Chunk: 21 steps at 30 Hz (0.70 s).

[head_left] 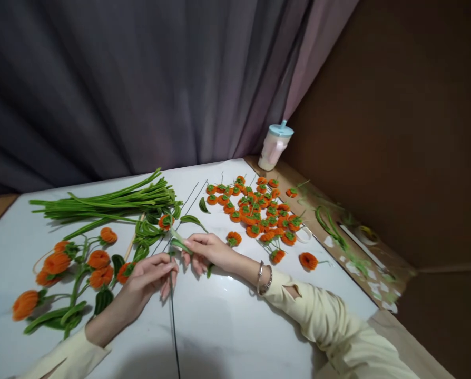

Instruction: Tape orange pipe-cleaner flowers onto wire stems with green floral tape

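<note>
My left hand (150, 276) is closed in a pinch on a thin dark wire stem (174, 326), which runs down toward the near table edge. Just right of it, my right hand (209, 251) pinches a pale green strip (177, 236), with a fuzzy green leaf (182, 245) beside its fingertips. Above the hands is an orange fuzzy flower (165, 222) with a green cap; whether it joins the wire is unclear. Curled green leaves (148, 229) lie behind my left hand. A branched stem of orange flowers (77, 279) rests to its left.
Green fuzzy stems (105, 204) lie bundled at the back left. Many small orange flowers (255, 208) cover the right side, near a white ring (305, 235). A lidded cup (275, 146) stands at the back. Scraps and a tape roll (368, 235) lie on the brown right-hand surface.
</note>
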Motion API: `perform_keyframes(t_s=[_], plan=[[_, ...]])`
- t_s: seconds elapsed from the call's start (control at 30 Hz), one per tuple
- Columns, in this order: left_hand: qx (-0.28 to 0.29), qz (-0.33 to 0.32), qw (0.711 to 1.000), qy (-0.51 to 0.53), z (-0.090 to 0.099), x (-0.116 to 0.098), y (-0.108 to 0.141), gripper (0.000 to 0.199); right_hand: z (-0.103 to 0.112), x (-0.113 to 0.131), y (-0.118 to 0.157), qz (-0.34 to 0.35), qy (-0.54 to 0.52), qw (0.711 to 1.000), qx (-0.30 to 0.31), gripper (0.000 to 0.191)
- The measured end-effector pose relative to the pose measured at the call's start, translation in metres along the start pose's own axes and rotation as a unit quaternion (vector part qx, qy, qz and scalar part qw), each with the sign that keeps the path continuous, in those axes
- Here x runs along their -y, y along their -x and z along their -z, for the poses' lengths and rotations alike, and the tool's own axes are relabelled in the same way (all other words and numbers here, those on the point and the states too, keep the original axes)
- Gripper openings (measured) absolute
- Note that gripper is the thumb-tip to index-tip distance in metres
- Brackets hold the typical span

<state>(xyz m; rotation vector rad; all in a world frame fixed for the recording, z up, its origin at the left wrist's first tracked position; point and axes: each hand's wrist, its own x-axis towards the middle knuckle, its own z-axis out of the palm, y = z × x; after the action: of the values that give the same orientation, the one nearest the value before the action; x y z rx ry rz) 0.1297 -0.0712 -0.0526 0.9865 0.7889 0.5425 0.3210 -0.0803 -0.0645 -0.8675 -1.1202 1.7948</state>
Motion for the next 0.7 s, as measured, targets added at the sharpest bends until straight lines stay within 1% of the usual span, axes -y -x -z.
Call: perform_keyframes(t_s=[0.2, 0.3, 0.43, 0.53, 0.6, 0.63, 0.7], plan=[[-0.024, 0.001, 1.000, -0.010, -0.005, -0.004, 0.003, 0.033, -0.001, 0.000, 0.001, 0.010, 0.008, 1.000, -0.002, 0.040], [-0.022, 0.001, 1.000, -0.015, -0.005, -0.003, 0.002, 0.032, -0.001, -0.001, 0.001, 0.010, 0.022, 1.000, -0.012, 0.039], [-0.018, -0.003, 1.000, -0.023, -0.004, -0.002, 0.001, 0.029, 0.000, -0.005, -0.001, 0.007, 0.055, 0.997, -0.048, 0.038], [-0.015, -0.006, 0.999, -0.034, -0.004, -0.001, 0.000, 0.029, -0.005, -0.007, -0.002, 0.003, 0.104, 0.990, -0.093, 0.034], [-0.012, -0.007, 0.999, -0.048, -0.004, 0.000, 0.000, 0.029, -0.011, 0.001, 0.000, -0.001, 0.152, 0.979, -0.136, 0.031], [-0.010, -0.008, 0.998, -0.055, -0.004, 0.001, 0.000, 0.030, -0.015, 0.010, 0.003, -0.002, 0.179, 0.971, -0.159, 0.030], [-0.009, -0.009, 0.998, -0.067, -0.004, 0.001, -0.001, 0.030, -0.019, 0.038, 0.015, 0.002, 0.240, 0.950, -0.200, 0.029]])
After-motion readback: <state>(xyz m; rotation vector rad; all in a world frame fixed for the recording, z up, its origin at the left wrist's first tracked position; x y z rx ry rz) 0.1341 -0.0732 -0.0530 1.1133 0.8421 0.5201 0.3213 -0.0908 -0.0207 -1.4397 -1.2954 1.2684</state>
